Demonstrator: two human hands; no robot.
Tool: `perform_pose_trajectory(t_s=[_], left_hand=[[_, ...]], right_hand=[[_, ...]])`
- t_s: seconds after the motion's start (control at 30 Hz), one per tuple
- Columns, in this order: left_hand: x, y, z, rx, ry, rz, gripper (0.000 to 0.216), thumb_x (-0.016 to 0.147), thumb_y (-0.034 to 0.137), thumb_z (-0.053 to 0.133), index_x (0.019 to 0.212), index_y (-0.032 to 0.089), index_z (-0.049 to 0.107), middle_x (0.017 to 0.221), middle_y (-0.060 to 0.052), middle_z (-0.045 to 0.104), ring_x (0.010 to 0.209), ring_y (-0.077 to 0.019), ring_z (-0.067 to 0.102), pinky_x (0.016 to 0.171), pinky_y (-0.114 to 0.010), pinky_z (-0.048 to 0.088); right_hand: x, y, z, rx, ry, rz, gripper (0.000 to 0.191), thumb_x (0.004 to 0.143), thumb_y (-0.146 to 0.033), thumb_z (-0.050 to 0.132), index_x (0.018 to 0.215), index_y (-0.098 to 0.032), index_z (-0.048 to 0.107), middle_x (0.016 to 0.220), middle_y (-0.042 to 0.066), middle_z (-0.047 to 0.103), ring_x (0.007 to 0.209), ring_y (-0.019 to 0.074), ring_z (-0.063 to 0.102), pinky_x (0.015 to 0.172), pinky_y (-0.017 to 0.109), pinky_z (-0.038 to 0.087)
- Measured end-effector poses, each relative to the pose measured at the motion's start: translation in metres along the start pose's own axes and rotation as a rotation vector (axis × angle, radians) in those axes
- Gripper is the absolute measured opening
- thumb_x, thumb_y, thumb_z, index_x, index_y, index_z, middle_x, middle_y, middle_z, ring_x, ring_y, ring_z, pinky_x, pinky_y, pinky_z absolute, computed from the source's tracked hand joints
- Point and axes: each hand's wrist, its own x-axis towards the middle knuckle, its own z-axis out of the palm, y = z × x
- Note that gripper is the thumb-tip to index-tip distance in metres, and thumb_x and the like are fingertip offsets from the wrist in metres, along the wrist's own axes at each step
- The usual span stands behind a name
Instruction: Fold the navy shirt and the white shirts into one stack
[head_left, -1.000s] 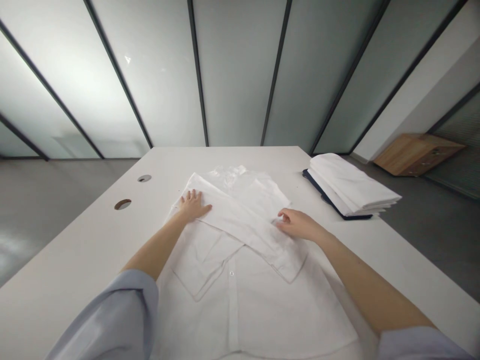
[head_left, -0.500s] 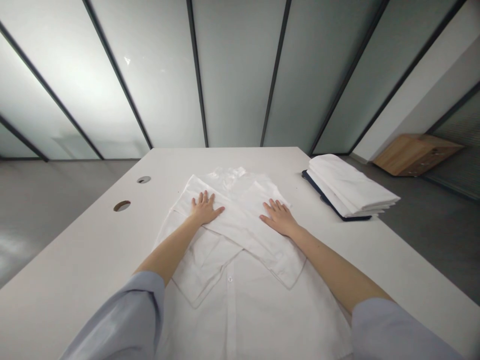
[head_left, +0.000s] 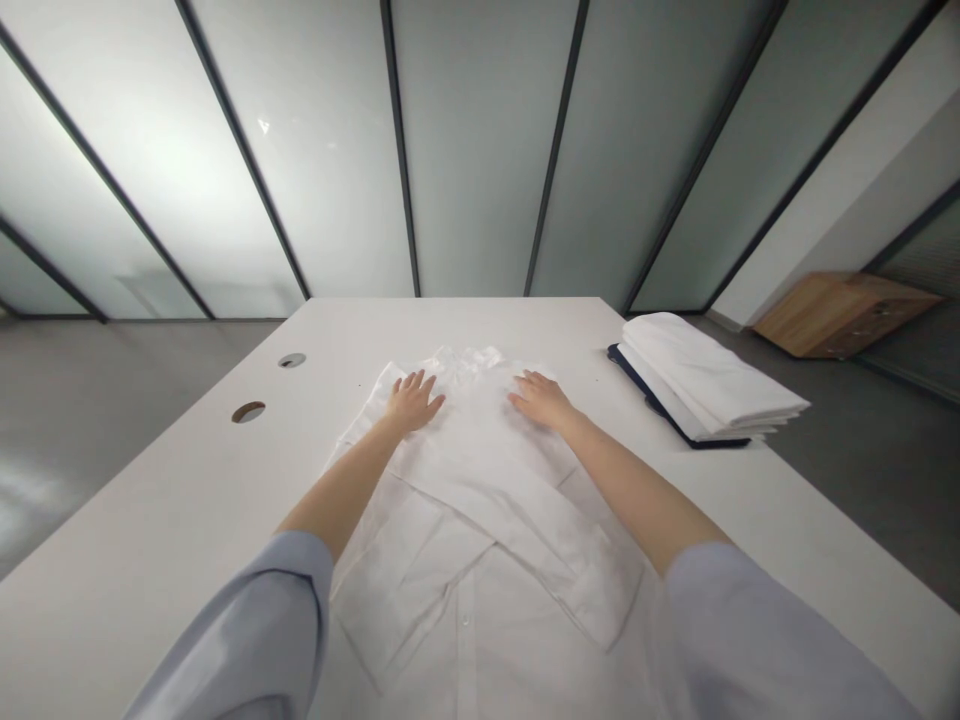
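A white button-up shirt [head_left: 480, 460] lies on the white table [head_left: 150, 560] in front of me, its two sleeves folded across the body so that they cross. Part of the button strip shows near the bottom of the view. At the shirt's far end is a shiny, crinkled, see-through patch [head_left: 472, 362] that looks like clear plastic. My left hand [head_left: 414, 402] rests open near the shirt's far left shoulder, fingers spread. Opposite it, my right hand [head_left: 541, 400] lies open and flat near the far right shoulder. Neither hand grips anything that I can see.
A stack of folded white cloth [head_left: 709, 375] sits on a dark navy folded piece [head_left: 720, 443] by the table's right edge. Two round holes pierce the tabletop at left, one of them nearer [head_left: 248, 412]. A wooden cabinet [head_left: 832, 315] stands on the floor beyond, right of frosted glass panels.
The shirt's folded sleeves and button strip have shifted toward me. My hands have moved slightly farther away, nearer the shirt's far end. The view has shifted a little.
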Motion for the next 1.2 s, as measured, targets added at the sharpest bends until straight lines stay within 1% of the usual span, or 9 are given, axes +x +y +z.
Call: perform_pose_trajectory(t_s=[0.2, 0.33, 0.43, 0.53, 0.63, 0.73, 0.97, 1.07, 1.2], left_hand=[[-0.009, -0.002, 0.019, -0.003, -0.148, -0.004, 0.063, 0.095, 0.053, 0.024, 0.148, 0.020, 0.029, 0.157, -0.013, 0.022, 0.144, -0.0291, 0.020, 0.112, -0.048, 0.020], [-0.017, 0.001, -0.003, 0.049, -0.156, 0.023, 0.063, 0.092, 0.058, 0.029, 0.138, 0.017, 0.045, 0.144, -0.017, 0.046, 0.132, -0.0326, 0.042, 0.107, -0.048, 0.028], [-0.012, 0.004, -0.025, 0.093, -0.194, -0.002, 0.064, 0.092, 0.059, 0.027, 0.131, 0.014, 0.049, 0.116, -0.016, 0.066, 0.112, -0.0309, 0.059, 0.101, -0.047, 0.034], [0.001, 0.009, -0.038, 0.095, -0.220, -0.093, 0.058, 0.094, 0.054, 0.026, 0.122, 0.014, 0.057, 0.109, -0.016, 0.069, 0.106, -0.0290, 0.063, 0.094, -0.042, 0.041], [0.019, 0.011, -0.037, 0.046, -0.188, -0.255, 0.054, 0.091, 0.053, 0.032, 0.112, 0.015, 0.064, 0.113, -0.018, 0.067, 0.107, -0.0297, 0.063, 0.086, -0.039, 0.046], [0.036, 0.007, -0.024, -0.097, -0.183, -0.341, 0.051, 0.088, 0.052, 0.039, 0.113, 0.015, 0.063, 0.111, -0.018, 0.068, 0.101, -0.0294, 0.065, 0.082, -0.038, 0.049], [0.062, -0.006, 0.007, -0.493, -0.232, -0.350, 0.053, 0.080, 0.028, 0.055, 0.131, 0.016, 0.047, 0.082, -0.007, 0.072, 0.069, -0.0195, 0.067, 0.061, -0.027, 0.049], [0.066, -0.005, 0.006, -0.785, -0.207, -0.374, 0.045, 0.076, 0.020, 0.057, 0.121, 0.015, 0.051, 0.068, -0.003, 0.067, 0.056, -0.0161, 0.062, 0.055, -0.026, 0.048], [0.065, -0.009, 0.005, -0.999, -0.044, -0.307, 0.029, 0.074, 0.022, 0.062, 0.101, 0.016, 0.058, 0.071, -0.001, 0.065, 0.061, -0.0128, 0.061, 0.059, -0.023, 0.048]], right_hand=[[-0.001, 0.002, 0.039, 0.016, -0.049, 0.036, 0.058, 0.097, -0.050, 0.028, 0.147, -0.020, 0.034, 0.156, 0.012, 0.026, 0.143, 0.0266, 0.024, 0.112, 0.042, 0.022], [-0.015, -0.004, 0.025, -0.014, -0.032, -0.011, 0.056, 0.095, -0.051, 0.036, 0.140, -0.019, 0.044, 0.148, 0.016, 0.042, 0.134, 0.0284, 0.039, 0.107, 0.042, 0.029], [-0.020, -0.011, 0.005, -0.050, -0.045, 0.011, 0.053, 0.094, -0.054, 0.037, 0.124, -0.016, 0.057, 0.118, 0.018, 0.065, 0.113, 0.0295, 0.058, 0.097, 0.041, 0.038], [-0.012, -0.014, -0.008, -0.037, -0.020, 0.078, 0.046, 0.096, -0.048, 0.034, 0.113, -0.018, 0.063, 0.103, 0.015, 0.070, 0.102, 0.0273, 0.064, 0.089, 0.038, 0.042], [0.008, -0.011, -0.010, 0.060, 0.091, 0.088, 0.038, 0.094, -0.036, 0.039, 0.119, -0.018, 0.061, 0.118, 0.013, 0.066, 0.110, 0.0248, 0.059, 0.090, 0.034, 0.042], [0.031, -0.008, -0.002, 0.186, 0.146, 0.043, 0.038, 0.091, -0.027, 0.044, 0.125, -0.018, 0.058, 0.133, 0.011, 0.057, 0.119, 0.0217, 0.053, 0.095, 0.029, 0.040], [0.058, -0.016, 0.020, 0.302, 0.048, 0.186, 0.034, 0.086, -0.034, 0.054, 0.112, -0.015, 0.065, 0.116, 0.014, 0.066, 0.103, 0.0231, 0.061, 0.082, 0.027, 0.044], [0.061, -0.018, 0.022, 0.364, 0.084, 0.225, 0.028, 0.086, -0.035, 0.054, 0.102, -0.017, 0.069, 0.109, 0.013, 0.068, 0.098, 0.0229, 0.062, 0.078, 0.026, 0.044], [0.065, -0.010, 0.018, 0.428, 0.223, 0.219, 0.025, 0.086, -0.023, 0.049, 0.100, -0.016, 0.069, 0.102, 0.010, 0.069, 0.094, 0.0200, 0.062, 0.079, 0.026, 0.044]])
